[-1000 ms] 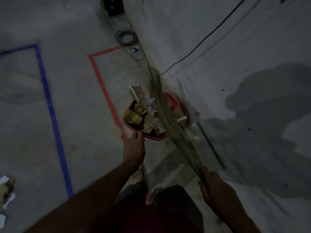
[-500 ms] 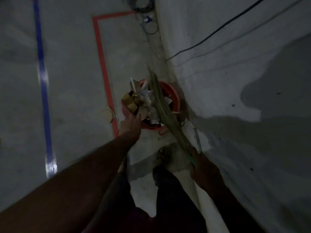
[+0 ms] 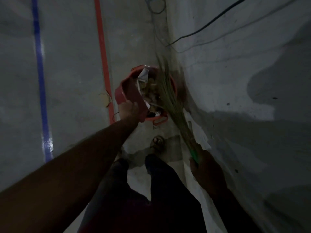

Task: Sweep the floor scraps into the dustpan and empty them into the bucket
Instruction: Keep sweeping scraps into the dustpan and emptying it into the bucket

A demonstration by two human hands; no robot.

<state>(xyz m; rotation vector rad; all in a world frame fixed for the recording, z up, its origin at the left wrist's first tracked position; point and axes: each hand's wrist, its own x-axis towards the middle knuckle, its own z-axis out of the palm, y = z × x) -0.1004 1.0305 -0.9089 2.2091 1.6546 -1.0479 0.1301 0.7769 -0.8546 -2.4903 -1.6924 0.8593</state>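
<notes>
I see a grey concrete floor [image 3: 72, 68] carrying a blue tape line [image 3: 40, 73] and a red tape line [image 3: 103, 59]. A red bucket [image 3: 174, 89] stands on it by the wall, a coiled cable [image 3: 157, 7] beyond.

a bare, dim indoor work space, like a workshop or test area: an unfinished grey concrete floor [image 3: 72, 68] meets a rough plastered wall [image 3: 235, 81]. left of that wall run a red tape line [image 3: 103, 52] and a blue tape line [image 3: 39, 64]; loose cables [image 3: 207, 26] trail across the wall.
</notes>
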